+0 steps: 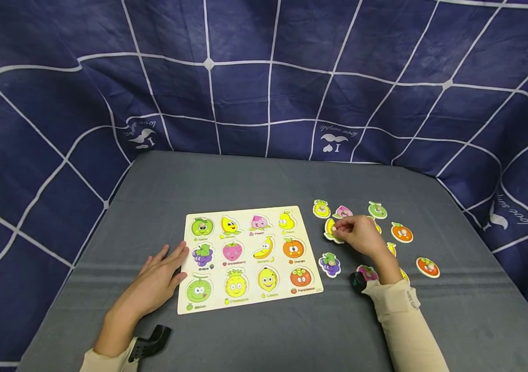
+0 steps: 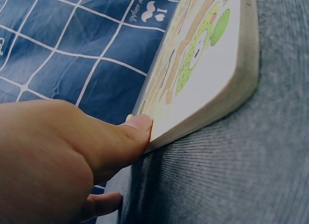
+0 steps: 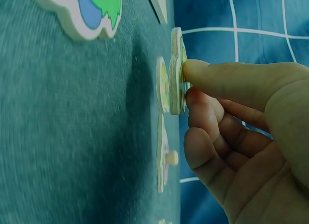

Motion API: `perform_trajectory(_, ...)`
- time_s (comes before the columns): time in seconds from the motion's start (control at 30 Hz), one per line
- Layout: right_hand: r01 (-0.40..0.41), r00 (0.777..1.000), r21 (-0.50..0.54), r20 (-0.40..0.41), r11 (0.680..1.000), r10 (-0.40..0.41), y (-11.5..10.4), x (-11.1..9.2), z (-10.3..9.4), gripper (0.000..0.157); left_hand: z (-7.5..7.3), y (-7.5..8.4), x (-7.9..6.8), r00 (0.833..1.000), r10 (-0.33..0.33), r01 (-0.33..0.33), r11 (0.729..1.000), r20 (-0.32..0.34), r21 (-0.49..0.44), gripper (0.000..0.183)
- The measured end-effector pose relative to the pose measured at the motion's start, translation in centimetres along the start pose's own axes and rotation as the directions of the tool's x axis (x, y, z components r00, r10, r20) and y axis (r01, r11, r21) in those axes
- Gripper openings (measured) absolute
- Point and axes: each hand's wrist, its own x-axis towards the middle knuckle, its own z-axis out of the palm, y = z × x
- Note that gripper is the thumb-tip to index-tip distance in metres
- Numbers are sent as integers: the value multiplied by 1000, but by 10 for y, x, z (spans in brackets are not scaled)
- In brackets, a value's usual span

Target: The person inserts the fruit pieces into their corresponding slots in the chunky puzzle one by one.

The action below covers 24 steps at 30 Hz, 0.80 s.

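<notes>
My right hand pinches a yellow fruit puzzle piece between thumb and fingertips. In the right wrist view the piece is edge-on, held above the table; which fruit it is cannot be made out. A pale fruit puzzle board lies flat in the middle, with printed fruits and names. My left hand rests at its left edge, fingers extended. In the left wrist view the left thumb touches the board's edge.
Loose knobbed pieces lie right of the board, among them grapes, a pineapple, a peach, an orange and a persimmon. My right forearm partly covers several others. A blue checked cloth hangs behind the grey table.
</notes>
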Motion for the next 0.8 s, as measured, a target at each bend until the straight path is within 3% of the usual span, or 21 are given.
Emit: perform_trajectory(0.8, 45, 998, 6, 37, 999, -45, -22, 20, 19, 8, 0, -1, 1, 1000, -11, 12, 999, 16, -41, 55)
